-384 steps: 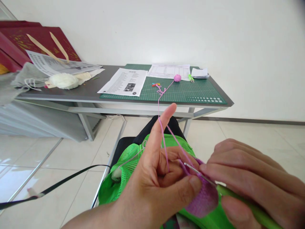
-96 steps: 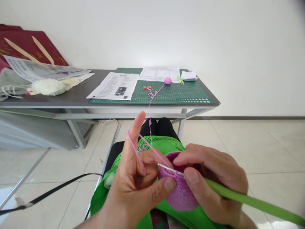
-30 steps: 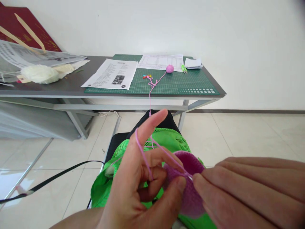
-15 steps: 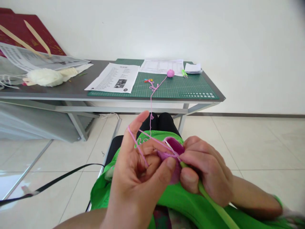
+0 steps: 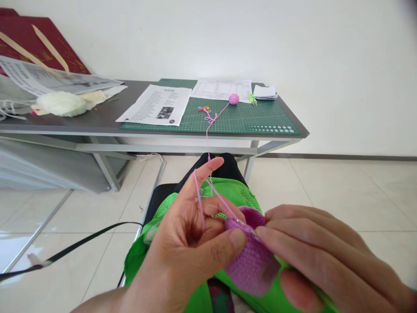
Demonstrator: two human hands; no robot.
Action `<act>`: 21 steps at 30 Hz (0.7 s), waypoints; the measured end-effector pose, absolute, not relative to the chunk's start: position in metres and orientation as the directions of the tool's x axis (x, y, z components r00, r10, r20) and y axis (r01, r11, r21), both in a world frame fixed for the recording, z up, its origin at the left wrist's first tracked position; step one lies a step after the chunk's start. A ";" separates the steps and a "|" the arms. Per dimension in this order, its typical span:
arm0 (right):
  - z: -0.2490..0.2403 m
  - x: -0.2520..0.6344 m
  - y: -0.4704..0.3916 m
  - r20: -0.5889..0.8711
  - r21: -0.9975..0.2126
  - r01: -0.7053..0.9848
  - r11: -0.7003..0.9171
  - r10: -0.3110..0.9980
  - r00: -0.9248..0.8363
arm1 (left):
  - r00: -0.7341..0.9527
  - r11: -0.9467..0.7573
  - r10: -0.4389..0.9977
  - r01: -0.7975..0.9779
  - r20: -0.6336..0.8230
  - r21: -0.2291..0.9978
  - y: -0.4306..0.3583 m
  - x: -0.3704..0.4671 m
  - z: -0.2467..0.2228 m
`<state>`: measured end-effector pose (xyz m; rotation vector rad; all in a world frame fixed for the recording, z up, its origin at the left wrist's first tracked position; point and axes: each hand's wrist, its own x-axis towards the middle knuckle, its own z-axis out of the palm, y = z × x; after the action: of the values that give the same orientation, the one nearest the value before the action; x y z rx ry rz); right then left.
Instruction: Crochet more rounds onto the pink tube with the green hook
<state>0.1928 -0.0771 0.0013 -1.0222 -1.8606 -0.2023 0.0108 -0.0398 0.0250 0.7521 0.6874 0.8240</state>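
Note:
My left hand (image 5: 192,243) pinches the edge of a pink crocheted piece (image 5: 252,265) between thumb and fingers. Pink yarn (image 5: 221,198) loops over its raised index finger and runs down to the piece. In my right hand (image 5: 319,256) is a crochet hook (image 5: 249,230), its metal tip at the top edge of the piece beside my left thumb. The hook's green handle (image 5: 325,300) is mostly hidden under the hand. The piece looks cupped, with its hollow inner side showing at the top.
On the table, a green cutting mat (image 5: 228,124) bears a pink yarn ball (image 5: 233,99), stitch markers (image 5: 203,108), green snips (image 5: 253,99) and printed sheets (image 5: 156,104). White yarn (image 5: 61,104) lies at left. A strand hangs from the mat to my lap, over a green apron (image 5: 224,187).
My right hand has moved right and down, its fingers straighter. The crocheted piece has tilted, so more of its outer side shows. My left index finger has shifted right and leans over more.

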 end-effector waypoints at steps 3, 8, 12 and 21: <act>0.004 0.191 -0.081 0.838 -0.307 0.758 0.576 0.542 -0.072 | 0.528 0.460 0.820 -0.377 -0.222 0.804 -0.038 0.013 0.026; 0.023 0.195 -0.083 0.798 -0.265 0.790 0.553 0.585 -0.142 | 0.523 0.497 0.795 -0.274 -0.306 0.823 -0.039 0.014 0.030; 0.037 0.204 -0.083 0.762 -0.242 0.770 0.590 0.607 -0.226 | 0.536 0.447 0.811 -0.311 -0.234 0.839 -0.038 0.015 0.029; 0.041 0.225 -0.068 0.687 -0.142 0.649 0.747 0.546 -0.479 | 0.604 0.432 0.781 -0.338 -0.160 0.836 -0.037 0.019 0.026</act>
<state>0.2248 -0.0679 0.0410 -0.8937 -2.1958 -0.1768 0.0194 -0.0369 0.0261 0.8627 0.5913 0.7497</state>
